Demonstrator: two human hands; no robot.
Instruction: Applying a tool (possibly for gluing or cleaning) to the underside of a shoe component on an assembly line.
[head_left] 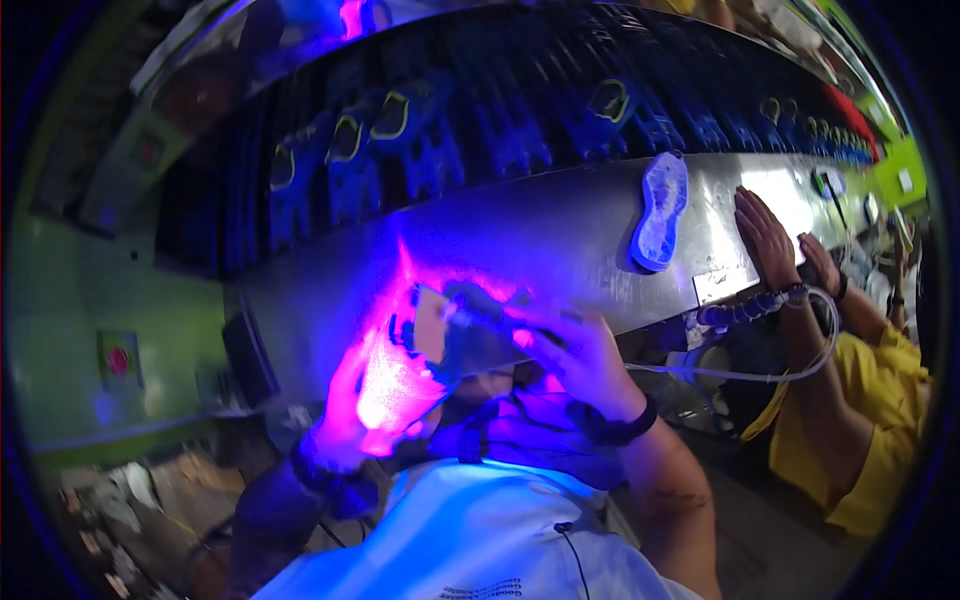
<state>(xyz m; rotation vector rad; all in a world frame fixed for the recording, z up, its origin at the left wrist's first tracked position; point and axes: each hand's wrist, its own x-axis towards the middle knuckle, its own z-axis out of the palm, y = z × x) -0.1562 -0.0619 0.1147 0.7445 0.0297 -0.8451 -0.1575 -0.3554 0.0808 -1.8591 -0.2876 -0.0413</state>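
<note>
Here, right hand fingers close round dark-handled, tan-faced tool beside left hand; magenta glare washes out left fingers, state cannot be told.

- 1 left hand and 1 right hand are seen.
- 2 co-worker hands are seen.
- 1 beige-faced block is counted.
- 1 pale sole-shaped piece is counted.
- 4 larger yellow-rimmed openings are counted; smaller ones cannot be told.
</note>
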